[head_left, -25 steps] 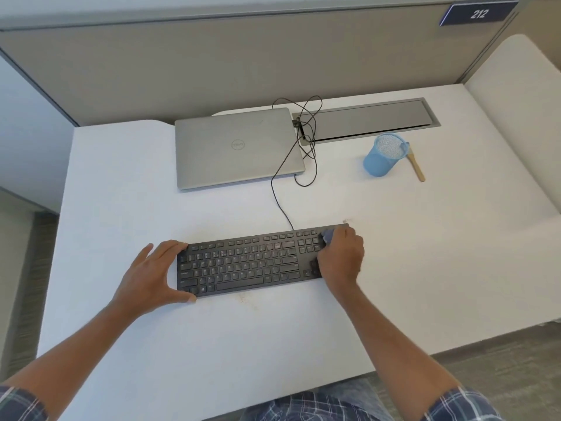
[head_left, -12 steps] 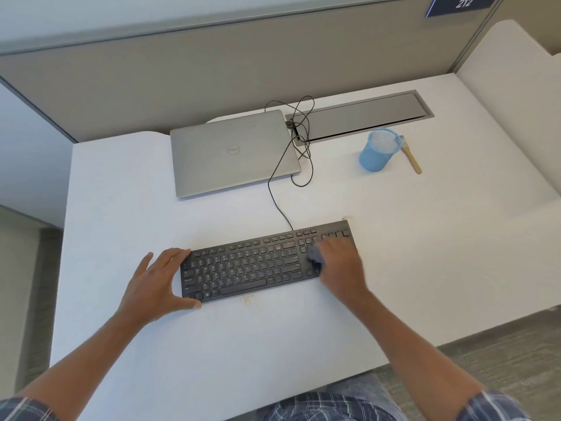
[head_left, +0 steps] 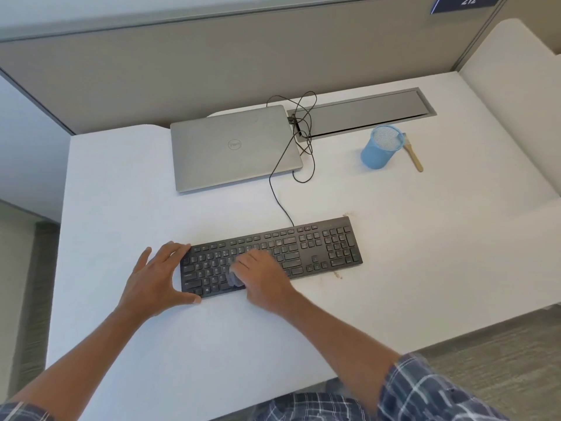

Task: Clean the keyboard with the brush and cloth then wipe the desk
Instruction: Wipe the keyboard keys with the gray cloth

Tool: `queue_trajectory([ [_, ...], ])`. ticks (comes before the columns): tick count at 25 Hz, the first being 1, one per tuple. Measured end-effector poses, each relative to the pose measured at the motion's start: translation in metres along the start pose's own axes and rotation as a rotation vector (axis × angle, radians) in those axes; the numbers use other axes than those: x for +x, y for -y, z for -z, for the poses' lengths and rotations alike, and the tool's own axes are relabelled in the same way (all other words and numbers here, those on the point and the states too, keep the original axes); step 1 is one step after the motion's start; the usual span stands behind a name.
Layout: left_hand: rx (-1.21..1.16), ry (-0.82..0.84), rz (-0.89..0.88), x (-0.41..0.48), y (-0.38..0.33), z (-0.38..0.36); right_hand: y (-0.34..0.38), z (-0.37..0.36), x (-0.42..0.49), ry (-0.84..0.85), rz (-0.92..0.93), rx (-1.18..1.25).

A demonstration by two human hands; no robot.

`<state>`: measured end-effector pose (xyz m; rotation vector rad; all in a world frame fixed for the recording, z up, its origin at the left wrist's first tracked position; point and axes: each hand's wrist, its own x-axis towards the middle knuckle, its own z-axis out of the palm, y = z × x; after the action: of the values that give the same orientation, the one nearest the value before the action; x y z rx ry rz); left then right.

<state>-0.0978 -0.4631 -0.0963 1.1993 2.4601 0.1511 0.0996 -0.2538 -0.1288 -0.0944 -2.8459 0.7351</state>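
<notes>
Steadies the left end of the black keyboard (head_left: 318, 247) with the left hand (head_left: 154, 278): fingers spread over the far corner, thumb against the near edge. Presses a bunched grey-blue cloth (head_left: 235, 279) onto the keys with the right hand (head_left: 264, 275), fingers curled together over it, just right of the left fingertips. Well beyond all fingers, on the white desk (head_left: 425, 253): the brush (head_left: 413, 154), just beside a blue mesh cup (head_left: 381, 147).

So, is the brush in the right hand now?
No, the brush lies on the desk beside the blue mesh cup, while the right hand holds a cloth on the keyboard.
</notes>
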Motion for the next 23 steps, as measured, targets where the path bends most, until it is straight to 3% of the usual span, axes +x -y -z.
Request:
queue_trajectory([
  [2,0.007,0.007,-0.006,0.0,0.001,-0.001,-0.037,0.018,-0.019,-0.06,-0.018,-0.08],
  [6,0.002,0.006,0.0,0.0,0.002,-0.001,-0.129,0.075,-0.087,-0.261,-0.338,-0.139],
  [9,-0.02,0.001,-0.004,0.0,0.002,-0.001,-0.137,0.083,-0.097,-0.397,-0.497,-0.113],
  [11,-0.035,-0.008,-0.001,0.0,0.003,-0.002,-0.102,0.054,-0.076,-0.42,-0.478,-0.04],
  [15,0.012,0.012,0.001,0.001,0.001,-0.001,-0.009,-0.003,-0.034,-0.173,-0.218,0.084],
  [18,0.027,0.024,0.009,0.001,-0.002,0.003,-0.036,0.021,-0.047,-0.123,-0.072,0.007],
  [23,0.042,0.026,0.016,0.002,-0.009,0.004,-0.105,0.069,-0.089,-0.302,-0.279,-0.068],
])
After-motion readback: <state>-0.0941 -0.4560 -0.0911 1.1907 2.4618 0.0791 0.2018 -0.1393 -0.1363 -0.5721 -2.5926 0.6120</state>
